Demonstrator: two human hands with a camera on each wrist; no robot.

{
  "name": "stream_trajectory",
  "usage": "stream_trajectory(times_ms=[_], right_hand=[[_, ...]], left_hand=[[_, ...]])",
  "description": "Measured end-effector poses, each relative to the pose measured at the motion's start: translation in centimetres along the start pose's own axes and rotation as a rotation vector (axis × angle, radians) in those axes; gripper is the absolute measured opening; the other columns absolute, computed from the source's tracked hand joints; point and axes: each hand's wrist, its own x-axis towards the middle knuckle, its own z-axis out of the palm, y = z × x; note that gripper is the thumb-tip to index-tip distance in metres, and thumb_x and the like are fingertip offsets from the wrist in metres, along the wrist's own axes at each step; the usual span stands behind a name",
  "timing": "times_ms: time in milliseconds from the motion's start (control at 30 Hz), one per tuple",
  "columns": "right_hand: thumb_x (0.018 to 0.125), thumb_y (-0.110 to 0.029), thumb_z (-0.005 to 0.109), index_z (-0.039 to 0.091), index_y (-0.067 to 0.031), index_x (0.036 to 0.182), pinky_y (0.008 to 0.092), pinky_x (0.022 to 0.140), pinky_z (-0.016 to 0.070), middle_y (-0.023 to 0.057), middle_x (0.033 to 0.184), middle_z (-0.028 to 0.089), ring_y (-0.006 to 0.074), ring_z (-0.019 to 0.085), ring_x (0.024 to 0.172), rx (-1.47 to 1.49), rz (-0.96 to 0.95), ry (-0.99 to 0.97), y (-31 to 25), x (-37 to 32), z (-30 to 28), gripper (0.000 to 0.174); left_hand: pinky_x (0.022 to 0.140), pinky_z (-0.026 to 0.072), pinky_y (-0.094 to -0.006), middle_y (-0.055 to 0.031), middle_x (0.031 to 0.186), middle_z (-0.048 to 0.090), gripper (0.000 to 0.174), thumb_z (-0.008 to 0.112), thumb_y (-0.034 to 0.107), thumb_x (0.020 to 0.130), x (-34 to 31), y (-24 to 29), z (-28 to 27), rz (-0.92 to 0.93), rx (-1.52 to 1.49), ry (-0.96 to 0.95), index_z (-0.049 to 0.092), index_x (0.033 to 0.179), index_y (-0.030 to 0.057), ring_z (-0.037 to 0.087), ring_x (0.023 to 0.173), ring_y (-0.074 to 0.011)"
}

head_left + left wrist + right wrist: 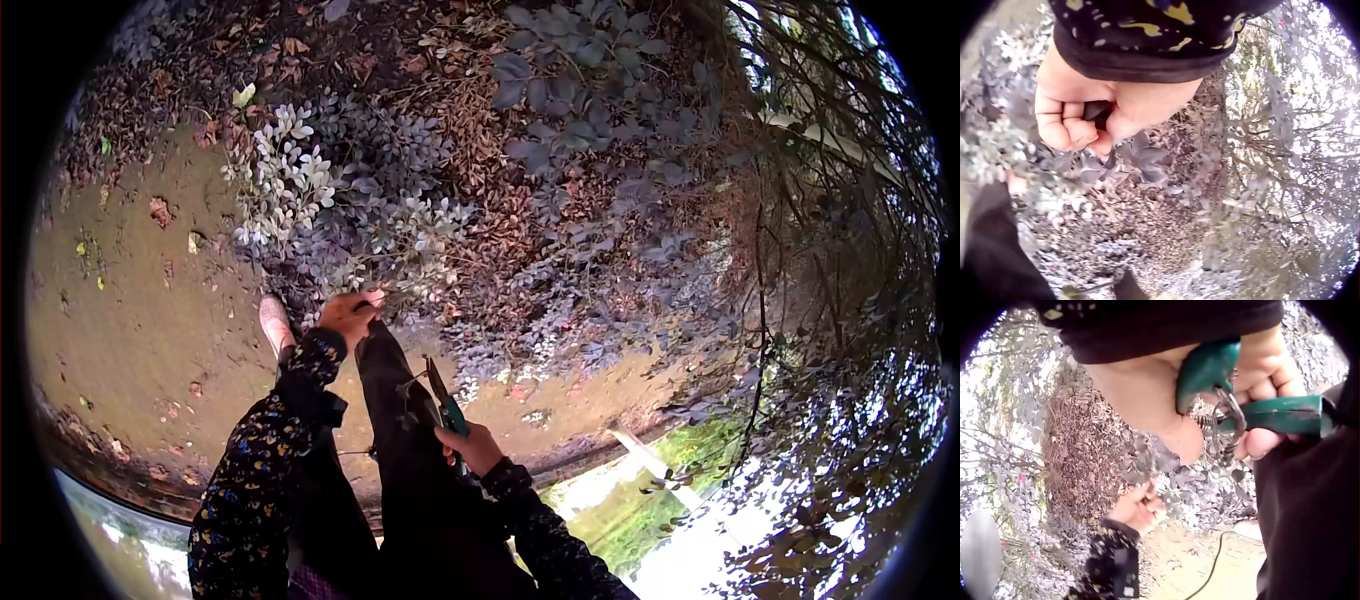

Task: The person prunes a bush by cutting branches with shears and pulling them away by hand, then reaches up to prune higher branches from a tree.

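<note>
Pruning shears with green handles [1279, 415] and a coil spring lie in my right hand [477, 448], whose fingers wrap one handle. In the head view the shears' dark blades [433, 378] point up, away from me, beside the dark trouser leg. My left hand [1129, 103] has its fingers and thumb curled together around a dark leaf [1096, 112]. A leafy sprig [1142, 159] shows right at its fingertips in the left wrist view. In the head view the left hand is at the near edge of a pale-leaved shrub [400, 220], ahead and left of the shears.
Bare brown soil [120, 290] spreads to the left, where one shoe [274, 322] shows. Dry fallen leaves [490, 130] cover the ground behind the shrub. Thin hanging branches [765, 330] fill the right side. A pale pole [640, 453] lies lower right.
</note>
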Motion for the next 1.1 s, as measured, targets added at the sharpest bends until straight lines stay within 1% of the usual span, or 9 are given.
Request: stream_trajectory(times_ms=[100,333,533,700,867,933,967,1000,1100], right_hand=[[0.083,-0.026,0.056,0.054,-0.0026,0.074,0.0244,0.051,0.0432,0.0036,0.063,0.054,0.0121,0.054,0.055,0.151,-0.049,-0.015,-0.1,0.1,0.2,0.025],[0.080,-0.028,0.060,0.053,-0.0052,0.074,0.0239,0.047,0.0428,0.0029,0.064,0.056,0.0127,0.056,0.055,0.264,0.030,-0.028,0.9,0.5,1.2,0.025],[0.077,-0.030,0.063,0.053,-0.0042,0.073,0.0252,0.046,0.0441,0.0038,0.063,0.056,0.0132,0.056,0.053,0.256,0.009,-0.015,2.6,1.1,1.7,0.028],[0.081,-0.029,0.058,0.054,-0.0053,0.080,0.0252,0.049,0.0436,0.0026,0.066,0.056,0.0141,0.058,0.058,0.311,0.045,-0.049,2.9,1.1,2.0,0.024],[0.083,-0.027,0.057,0.054,-0.0037,0.081,0.0238,0.046,0.0417,0.0031,0.066,0.057,0.0143,0.058,0.058,0.428,0.056,-0.074,3.1,0.8,2.1,0.023],[0.082,-0.026,0.058,0.054,-0.0034,0.080,0.0244,0.047,0.0428,0.0036,0.066,0.057,0.0145,0.058,0.058,0.452,0.049,-0.078,2.9,0.9,2.3,0.023],[0.080,-0.026,0.060,0.054,-0.0038,0.078,0.0251,0.047,0.0439,0.0035,0.064,0.056,0.0145,0.057,0.056,0.428,0.014,-0.036,2.8,0.9,2.4,0.023],[0.078,-0.026,0.062,0.054,-0.0042,0.077,0.0259,0.046,0.0451,0.0035,0.062,0.056,0.0144,0.057,0.054,0.403,-0.022,0.005,2.7,1.0,2.4,0.023],[0.078,-0.022,0.062,0.055,0.0001,0.077,0.0283,0.053,0.0473,0.0065,0.067,0.057,0.0163,0.058,0.057,0.384,-0.140,0.014,0.7,1.7,1.6,0.023]], left_hand=[[0.042,0.0368,-0.0274,-0.0063,0.054,0.052,0.017,0.054,0.015,0.077,-0.7,-5.6,-5.4,-0.119,0.095,0.087,0.058,0.071,-0.0001,0.047,0.044,-0.0116],[0.043,0.0399,-0.0273,-0.0082,0.058,0.056,0.017,0.054,0.015,0.077,-1.1,-3.2,-10.8,0.000,0.059,0.203,0.058,0.073,-0.0003,0.051,0.045,-0.0136],[0.040,0.0382,-0.0261,-0.0060,0.055,0.055,0.021,0.054,0.021,0.078,-0.2,2.8,-9.0,0.057,-0.003,0.264,0.058,0.073,0.0010,0.050,0.042,-0.0123],[0.035,0.0367,-0.0245,-0.0041,0.058,0.051,0.015,0.051,0.008,0.081,0.5,2.1,-5.9,0.095,-0.209,0.151,0.056,0.093,-0.0003,0.049,0.044,-0.0121],[0.046,0.0502,-0.0302,-0.0121,0.111,0.046,0.041,0.060,0.011,0.076,2.0,-3.7,-5.6,0.285,0.196,0.150,0.046,0.115,0.0021,0.058,0.069,-0.0198],[0.047,0.0507,-0.0302,-0.0123,0.112,0.046,0.042,0.060,0.010,0.077,3.3,-6.1,-6.0,0.350,0.315,0.184,0.046,0.116,0.0034,0.058,0.070,-0.0205],[0.048,0.0512,-0.0303,-0.0125,0.112,0.047,0.044,0.059,0.010,0.077,2.2,-4.1,-5.6,0.411,0.426,0.222,0.045,0.118,0.0046,0.058,0.070,-0.0212],[0.070,0.0492,-0.0313,-0.0103,0.106,0.052,0.039,0.061,0.006,0.074,0.8,-2.2,-5.0,0.236,0.159,0.220,0.048,0.111,0.0048,0.055,0.089,-0.0206],[0.067,0.0517,-0.0360,-0.0108,0.112,0.048,0.042,0.062,0.010,0.076,-1.4,6.2,-4.4,0.096,-0.130,0.129,0.045,0.114,0.0056,0.055,0.089,-0.0218]])
